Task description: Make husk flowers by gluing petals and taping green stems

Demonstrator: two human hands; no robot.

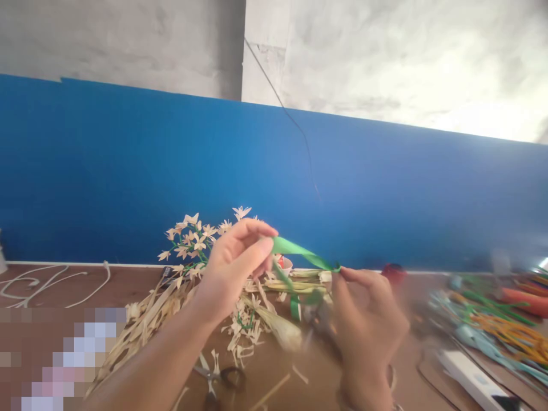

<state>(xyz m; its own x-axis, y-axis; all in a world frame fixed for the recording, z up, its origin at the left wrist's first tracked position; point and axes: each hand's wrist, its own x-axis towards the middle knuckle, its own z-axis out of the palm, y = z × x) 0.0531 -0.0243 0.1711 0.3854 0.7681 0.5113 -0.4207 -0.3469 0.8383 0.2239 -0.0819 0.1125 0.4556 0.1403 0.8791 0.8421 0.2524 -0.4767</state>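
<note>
A strip of green tape [297,250] stretches between my two hands above the table. My left hand [240,257] pinches its wider end between thumb and fingertips. At the other end, my right hand [370,322] closes thumb and forefinger on a small dark green tip where the tape narrows. A loose green length hangs below my left hand. Under the hands lies a small green roll [295,307], partly hidden, beside pale dried husks [278,328]. Cream-coloured flowers on green stems [192,240] stand behind my left hand.
Scissors [212,374] lie on the brown table [265,394] near my left forearm. A white cable [55,282] is at far left. On the right are a white power strip [475,379] and colourful strands [505,331]. A blue panel [128,171] rises behind.
</note>
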